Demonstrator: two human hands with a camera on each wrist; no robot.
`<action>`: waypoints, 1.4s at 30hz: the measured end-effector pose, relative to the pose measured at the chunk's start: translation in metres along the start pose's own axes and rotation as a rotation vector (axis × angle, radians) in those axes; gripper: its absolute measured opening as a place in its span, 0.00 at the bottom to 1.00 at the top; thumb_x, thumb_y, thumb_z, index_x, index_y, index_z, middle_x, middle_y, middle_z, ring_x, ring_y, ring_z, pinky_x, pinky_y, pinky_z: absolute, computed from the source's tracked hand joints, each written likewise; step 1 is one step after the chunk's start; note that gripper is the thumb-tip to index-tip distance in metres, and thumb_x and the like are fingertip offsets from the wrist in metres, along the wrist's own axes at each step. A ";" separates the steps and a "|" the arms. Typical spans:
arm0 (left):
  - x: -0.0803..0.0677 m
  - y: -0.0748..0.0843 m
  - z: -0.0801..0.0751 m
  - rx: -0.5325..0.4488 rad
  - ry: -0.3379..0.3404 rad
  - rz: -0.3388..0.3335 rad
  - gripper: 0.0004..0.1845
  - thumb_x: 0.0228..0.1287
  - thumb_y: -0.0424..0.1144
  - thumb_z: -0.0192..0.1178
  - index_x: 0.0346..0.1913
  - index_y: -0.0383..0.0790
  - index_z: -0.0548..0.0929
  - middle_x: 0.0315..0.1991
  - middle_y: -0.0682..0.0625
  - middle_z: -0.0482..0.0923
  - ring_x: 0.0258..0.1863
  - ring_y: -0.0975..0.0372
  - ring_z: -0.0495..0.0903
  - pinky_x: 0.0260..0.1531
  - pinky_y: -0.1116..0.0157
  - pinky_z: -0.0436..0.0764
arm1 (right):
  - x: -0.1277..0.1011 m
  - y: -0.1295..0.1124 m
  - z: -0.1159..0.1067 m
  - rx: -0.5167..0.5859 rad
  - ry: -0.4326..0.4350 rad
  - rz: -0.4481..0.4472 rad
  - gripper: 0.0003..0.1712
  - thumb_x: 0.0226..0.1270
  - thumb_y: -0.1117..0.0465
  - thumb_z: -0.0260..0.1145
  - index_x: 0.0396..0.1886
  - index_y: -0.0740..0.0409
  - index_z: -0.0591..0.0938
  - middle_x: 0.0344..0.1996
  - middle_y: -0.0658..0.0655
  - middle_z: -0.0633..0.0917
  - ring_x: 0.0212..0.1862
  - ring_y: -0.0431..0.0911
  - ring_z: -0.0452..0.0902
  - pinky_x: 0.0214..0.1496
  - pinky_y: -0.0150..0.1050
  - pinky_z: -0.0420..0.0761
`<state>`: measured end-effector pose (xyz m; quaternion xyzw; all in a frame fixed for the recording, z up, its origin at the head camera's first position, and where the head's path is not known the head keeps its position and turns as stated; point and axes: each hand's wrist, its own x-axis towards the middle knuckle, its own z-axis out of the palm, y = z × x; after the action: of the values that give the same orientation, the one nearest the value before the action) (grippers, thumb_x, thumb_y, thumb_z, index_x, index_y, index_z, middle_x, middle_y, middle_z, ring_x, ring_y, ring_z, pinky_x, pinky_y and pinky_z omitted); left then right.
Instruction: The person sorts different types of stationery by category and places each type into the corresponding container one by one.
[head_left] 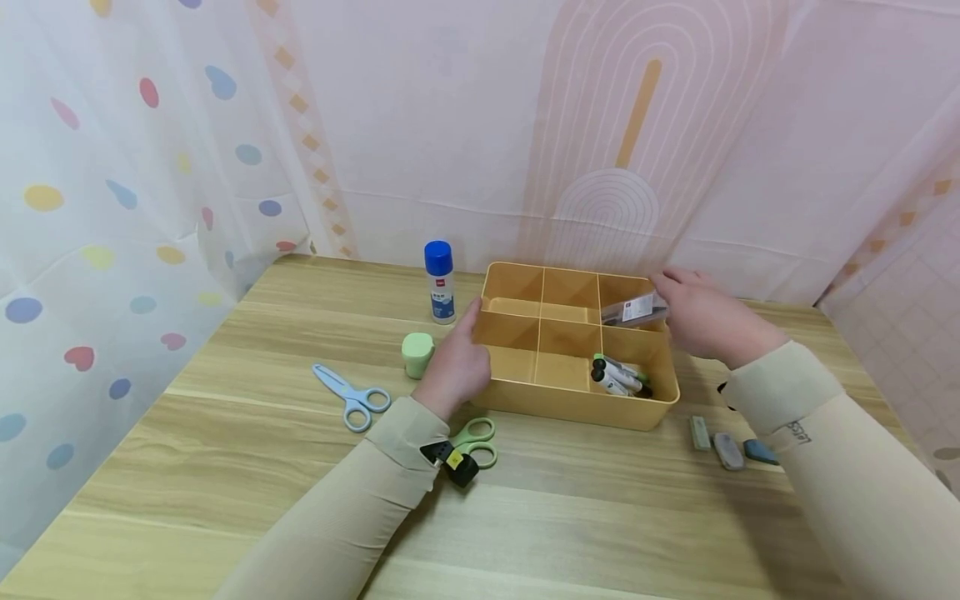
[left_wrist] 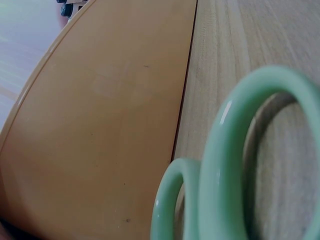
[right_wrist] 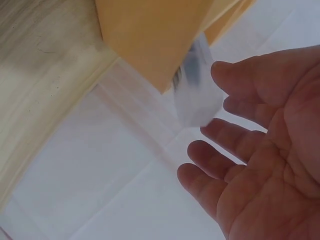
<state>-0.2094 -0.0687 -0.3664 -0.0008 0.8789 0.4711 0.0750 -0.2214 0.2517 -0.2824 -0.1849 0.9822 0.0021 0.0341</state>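
A yellow divided storage box (head_left: 570,402) stands on the table. At its front left corner my left hand (head_left: 455,367) holds the box, one finger straight along the left wall; the other fingers are mostly hidden. At the back right compartment, my right hand (head_left: 708,315) has its fingers loosely bent beside a clear plastic pack (head_left: 637,308) with a white label and dark contents. In the right wrist view the pack (right_wrist: 197,90) sticks out past the box's rim, close to the thumb and fingertips of the right hand (right_wrist: 265,135). Several markers (head_left: 618,377) lie in the front right compartment.
Green-handled scissors (head_left: 480,442) lie under the left wrist, blue scissors (head_left: 352,396) further left. A light green container (head_left: 417,354) and a blue-capped glue bottle (head_left: 441,283) stand left of the box. Three small erasers (head_left: 727,451) lie at front right. A curtain (head_left: 420,125) hangs behind.
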 end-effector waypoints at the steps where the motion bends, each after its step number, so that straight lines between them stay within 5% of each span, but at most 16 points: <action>1: 0.000 0.001 0.000 -0.002 0.000 -0.001 0.45 0.69 0.26 0.42 0.87 0.58 0.48 0.84 0.46 0.58 0.63 0.47 0.77 0.24 0.64 0.74 | -0.002 0.000 -0.001 0.002 0.001 0.005 0.37 0.69 0.74 0.60 0.77 0.78 0.62 0.73 0.79 0.67 0.75 0.74 0.61 0.79 0.68 0.61; 18: 0.000 0.001 -0.002 -0.015 -0.007 -0.013 0.46 0.69 0.26 0.42 0.87 0.59 0.48 0.84 0.46 0.57 0.65 0.47 0.76 0.21 0.66 0.73 | -0.042 0.010 -0.003 0.136 -0.001 0.144 0.39 0.74 0.71 0.55 0.80 0.79 0.53 0.77 0.81 0.57 0.78 0.76 0.49 0.80 0.71 0.53; 29: -0.001 0.001 -0.005 -0.024 -0.011 -0.005 0.46 0.68 0.25 0.42 0.87 0.59 0.47 0.84 0.45 0.57 0.64 0.46 0.77 0.21 0.66 0.72 | -0.067 0.025 0.015 0.094 -0.032 0.157 0.30 0.72 0.70 0.59 0.71 0.77 0.69 0.69 0.82 0.71 0.70 0.80 0.63 0.72 0.74 0.64; 42: -0.002 0.001 -0.005 -0.032 -0.010 -0.007 0.46 0.69 0.26 0.42 0.87 0.58 0.47 0.85 0.46 0.56 0.67 0.47 0.75 0.20 0.66 0.73 | -0.095 0.043 0.036 0.163 -0.213 0.188 0.28 0.70 0.69 0.62 0.67 0.78 0.73 0.63 0.83 0.76 0.64 0.78 0.72 0.62 0.71 0.76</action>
<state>-0.2083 -0.0721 -0.3628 -0.0028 0.8707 0.4850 0.0813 -0.1467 0.3264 -0.3126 -0.0876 0.9829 -0.0551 0.1525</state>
